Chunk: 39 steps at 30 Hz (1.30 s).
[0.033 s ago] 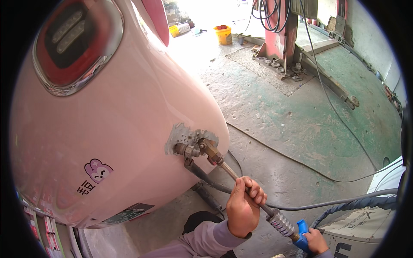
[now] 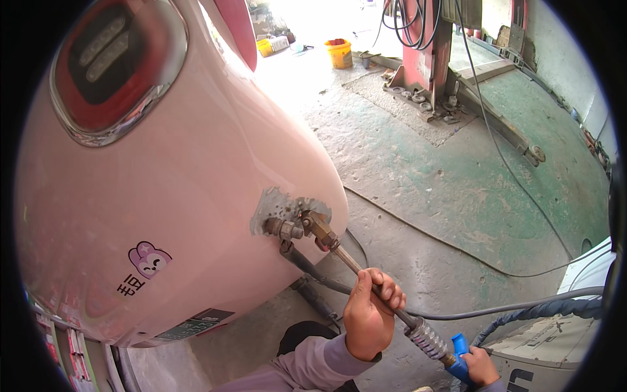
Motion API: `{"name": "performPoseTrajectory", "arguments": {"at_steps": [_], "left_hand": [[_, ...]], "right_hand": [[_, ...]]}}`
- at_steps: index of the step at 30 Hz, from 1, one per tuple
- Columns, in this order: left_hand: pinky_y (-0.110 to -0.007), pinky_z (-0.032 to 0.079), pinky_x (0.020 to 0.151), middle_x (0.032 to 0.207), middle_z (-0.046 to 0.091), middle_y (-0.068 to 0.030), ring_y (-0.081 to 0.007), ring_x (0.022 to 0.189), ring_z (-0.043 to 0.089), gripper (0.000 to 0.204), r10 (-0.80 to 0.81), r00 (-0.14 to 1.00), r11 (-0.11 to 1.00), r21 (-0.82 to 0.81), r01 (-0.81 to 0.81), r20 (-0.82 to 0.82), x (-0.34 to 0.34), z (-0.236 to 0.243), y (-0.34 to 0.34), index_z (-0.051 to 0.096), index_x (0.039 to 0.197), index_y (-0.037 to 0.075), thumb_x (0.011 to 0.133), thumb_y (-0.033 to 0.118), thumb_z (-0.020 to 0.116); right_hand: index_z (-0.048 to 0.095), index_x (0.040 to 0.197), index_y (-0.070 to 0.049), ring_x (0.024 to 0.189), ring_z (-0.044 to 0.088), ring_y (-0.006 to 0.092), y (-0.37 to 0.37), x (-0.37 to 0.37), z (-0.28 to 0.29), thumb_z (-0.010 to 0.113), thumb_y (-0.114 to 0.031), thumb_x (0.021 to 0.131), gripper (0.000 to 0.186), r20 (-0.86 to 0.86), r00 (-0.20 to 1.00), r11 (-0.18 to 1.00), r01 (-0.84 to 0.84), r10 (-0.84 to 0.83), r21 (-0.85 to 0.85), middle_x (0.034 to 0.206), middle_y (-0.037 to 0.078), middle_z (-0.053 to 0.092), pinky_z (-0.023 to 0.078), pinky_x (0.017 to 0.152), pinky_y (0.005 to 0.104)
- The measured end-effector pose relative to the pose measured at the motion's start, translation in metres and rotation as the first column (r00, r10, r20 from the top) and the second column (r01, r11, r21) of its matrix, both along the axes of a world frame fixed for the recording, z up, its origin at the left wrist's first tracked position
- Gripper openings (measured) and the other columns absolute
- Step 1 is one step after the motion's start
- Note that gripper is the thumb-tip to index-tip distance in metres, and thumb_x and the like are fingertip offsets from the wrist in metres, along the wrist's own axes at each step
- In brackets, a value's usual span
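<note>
My left hand [image 2: 372, 320] is closed round the metal shaft of a dent puller [image 2: 349, 259]. My right hand [image 2: 480, 367] grips the puller's blue handle [image 2: 460, 371] at lower right. A coil spring [image 2: 428, 340] sits on the shaft between my hands. The brass-coloured head [image 2: 319, 227] of the puller meets a patch of bare, pitted metal [image 2: 277, 201] low on the pink car body [image 2: 202, 170]; the exact contact is hidden. Left of the head, a bolted cable terminal [image 2: 285, 228] is fixed at the patch, with a thick dark cable [image 2: 300, 261] hanging from it.
A pale machine housing [image 2: 535, 356] stands at lower right, with a wrapped hose [image 2: 522, 317] above it. Thin cables [image 2: 418, 227] cross the worn green floor. Farther back are a red lift post [image 2: 418, 59], its low arm [image 2: 503, 127] and a yellow bucket [image 2: 339, 54].
</note>
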<state>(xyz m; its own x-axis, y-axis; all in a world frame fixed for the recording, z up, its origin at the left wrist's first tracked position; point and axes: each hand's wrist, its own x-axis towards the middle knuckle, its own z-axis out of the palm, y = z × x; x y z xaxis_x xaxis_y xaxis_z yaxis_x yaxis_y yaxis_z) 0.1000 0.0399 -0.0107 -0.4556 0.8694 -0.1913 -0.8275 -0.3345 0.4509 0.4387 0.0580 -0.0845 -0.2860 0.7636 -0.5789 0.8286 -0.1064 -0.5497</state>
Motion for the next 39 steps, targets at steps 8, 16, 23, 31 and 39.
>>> {"name": "performPoseTrajectory", "arguments": {"at_steps": [8,16,23,31,39], "left_hand": [[-0.044,0.05,0.085,0.082,0.058,-0.0124,-0.0257,0.083,0.06,0.024,-0.102,0.969,0.995,-0.025,0.099,-0.226,0.054,-0.035,-0.006,0.052,0.094,0.004,0.104,0.021,0.039],[-0.043,0.052,0.073,0.068,0.057,-0.0124,-0.0254,0.065,0.06,0.035,-0.243,0.967,0.961,0.159,0.228,0.081,-0.008,-0.017,0.012,0.051,0.078,0.003,0.104,0.024,0.041],[-0.039,0.051,0.069,0.066,0.053,-0.0099,-0.0217,0.062,0.056,0.032,-0.28,0.96,0.959,0.032,0.28,0.012,0.064,-0.024,-0.006,0.049,0.079,0.002,0.104,0.021,0.043],[-0.039,0.051,0.07,0.065,0.053,-0.0102,-0.0219,0.062,0.056,0.034,-0.332,0.942,0.941,-0.052,0.334,0.041,0.061,-0.052,-0.009,0.05,0.078,0.002,0.105,0.023,0.044],[-0.045,0.05,0.075,0.068,0.054,-0.0108,-0.0241,0.066,0.057,0.032,-0.145,0.977,0.988,0.067,0.136,0.156,0.018,-0.014,0.01,0.049,0.078,0.004,0.103,0.023,0.042]], "right_hand": [[0.066,0.091,0.006,0.084,0.066,0.0452,0.004,0.001,0.004,0.062,-0.031,0.082,0.038,0.004,1.0,0.998,0.002,-0.002,0.055,0.084,0.031,0.065,0.051,0.075,0.0466],[0.066,0.09,0.007,0.083,0.065,0.0454,0.004,0.004,0.003,0.061,-0.032,0.083,0.04,-0.026,1.0,0.999,0.004,-0.003,0.045,0.085,0.031,0.065,0.051,0.075,0.0462],[0.067,0.09,0.003,0.082,0.065,0.044,-0.003,0.021,-0.01,0.064,-0.029,0.084,0.033,-0.036,0.981,0.967,-0.183,0.192,0.178,0.087,0.029,0.065,0.051,0.073,0.0466],[0.069,0.09,-0.001,0.079,0.065,0.0429,-0.001,0.018,-0.022,0.065,-0.027,0.085,0.026,0.004,0.939,0.914,-0.335,0.343,0.23,0.086,0.026,0.065,0.051,0.072,0.0465],[0.066,0.09,0.008,0.084,0.066,0.0438,0.003,0.007,0.0,0.059,-0.033,0.084,0.042,-0.048,0.999,1.0,0.017,-0.017,0.011,0.085,0.03,0.065,0.051,0.078,0.0448]]}}
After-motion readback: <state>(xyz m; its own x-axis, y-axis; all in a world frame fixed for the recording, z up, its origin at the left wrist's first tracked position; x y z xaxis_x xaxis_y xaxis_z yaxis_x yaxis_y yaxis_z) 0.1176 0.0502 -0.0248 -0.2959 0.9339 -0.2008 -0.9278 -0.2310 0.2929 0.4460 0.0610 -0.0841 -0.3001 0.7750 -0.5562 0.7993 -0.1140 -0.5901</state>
